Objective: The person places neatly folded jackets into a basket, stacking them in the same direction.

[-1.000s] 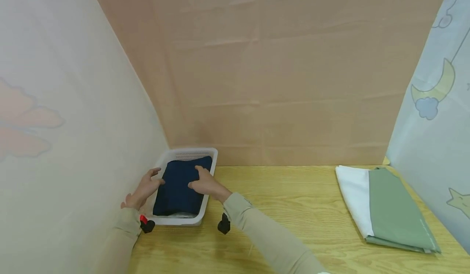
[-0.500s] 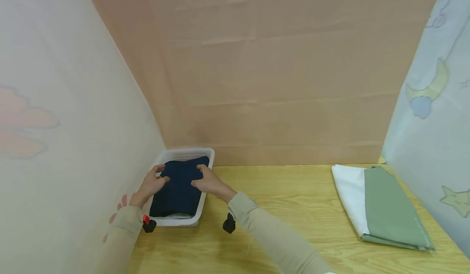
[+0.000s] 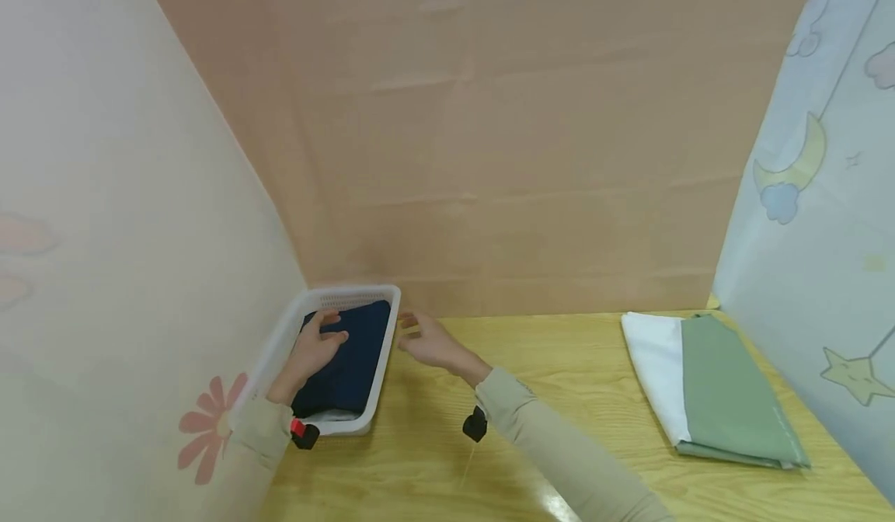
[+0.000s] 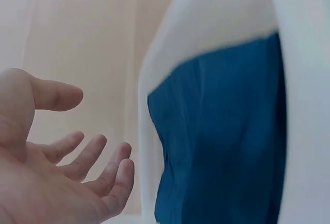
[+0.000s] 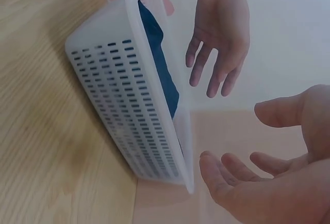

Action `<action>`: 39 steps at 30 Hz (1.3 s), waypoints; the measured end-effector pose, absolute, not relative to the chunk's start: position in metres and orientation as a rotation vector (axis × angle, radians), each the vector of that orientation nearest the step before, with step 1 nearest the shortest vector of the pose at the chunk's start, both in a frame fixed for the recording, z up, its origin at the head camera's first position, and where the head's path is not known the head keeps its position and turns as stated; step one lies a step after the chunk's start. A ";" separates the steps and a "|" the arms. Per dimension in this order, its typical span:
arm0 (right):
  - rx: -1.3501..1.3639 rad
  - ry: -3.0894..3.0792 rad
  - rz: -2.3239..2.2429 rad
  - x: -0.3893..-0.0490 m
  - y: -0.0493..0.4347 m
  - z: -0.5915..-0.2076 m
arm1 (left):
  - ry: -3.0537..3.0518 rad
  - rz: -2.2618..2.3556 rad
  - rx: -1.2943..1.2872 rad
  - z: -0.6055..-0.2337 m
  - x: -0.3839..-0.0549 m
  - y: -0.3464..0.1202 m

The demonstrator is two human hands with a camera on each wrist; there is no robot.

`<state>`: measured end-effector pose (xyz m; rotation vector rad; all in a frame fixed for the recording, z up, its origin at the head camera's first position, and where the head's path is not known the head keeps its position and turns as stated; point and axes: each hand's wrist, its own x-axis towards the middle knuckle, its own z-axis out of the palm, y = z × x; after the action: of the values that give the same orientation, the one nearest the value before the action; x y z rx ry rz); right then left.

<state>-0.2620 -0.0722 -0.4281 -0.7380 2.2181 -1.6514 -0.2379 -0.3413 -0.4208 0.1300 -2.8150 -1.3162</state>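
Note:
A folded navy cloth [image 3: 356,351] lies inside a white perforated plastic basket [image 3: 393,304]. Above the cloth hovers my left hand [image 3: 315,349], fingers relaxed and holding nothing; the left wrist view shows a gap between this hand [image 4: 67,167] and the blue cloth [image 4: 227,126]. Just off the basket's right rim, my right hand [image 3: 437,343] is raised over the table with loosely bent fingers and nothing in them. In the right wrist view the basket's slotted side [image 5: 124,95] stands apart from my right hand [image 5: 273,167].
On the right of the wooden table [image 3: 545,382] lies a folded green and white cloth [image 3: 734,398]. A printed wall sheet [image 3: 175,273] runs close along the basket's left side. The brown backdrop [image 3: 517,196] rises behind the table.
My right hand has moved from over the navy cloth out to the right, past the basket's rim. My left hand has shifted slightly right over the cloth. The head view has turned a little.

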 end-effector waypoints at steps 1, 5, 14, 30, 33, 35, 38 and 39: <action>-0.740 2.226 -1.653 -0.262 -0.067 -0.428 | -2.813 -1.319 0.127 -0.422 -0.237 -0.336; -0.739 2.250 -1.650 -0.260 -0.044 -0.428 | -2.814 -1.321 0.092 -0.423 -0.234 -0.318; -0.717 2.325 -1.658 -0.254 0.010 -0.427 | -2.824 -1.274 -0.060 -0.417 -0.234 -0.292; -0.599 2.463 -1.652 -0.251 0.086 -0.422 | -2.717 -1.424 -0.239 -0.418 -0.240 -0.235; -0.583 2.485 -1.659 -0.251 0.099 -0.422 | -2.709 -1.441 -0.251 -0.420 -0.243 -0.225; -0.574 2.500 -1.661 -0.252 0.108 -0.422 | -2.702 -1.455 -0.254 -0.420 -0.244 -0.218; -0.568 2.522 -1.660 -0.251 0.120 -0.422 | -2.675 -1.488 -0.279 -0.419 -0.245 -0.208; -0.563 2.529 -1.661 -0.251 0.124 -0.422 | -2.666 -1.489 -0.292 -0.420 -0.245 -0.206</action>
<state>-0.2507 0.1242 -0.4219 -0.5631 2.5290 -1.6610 -0.2454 -0.2057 -0.4196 -0.2917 -2.6655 -1.4887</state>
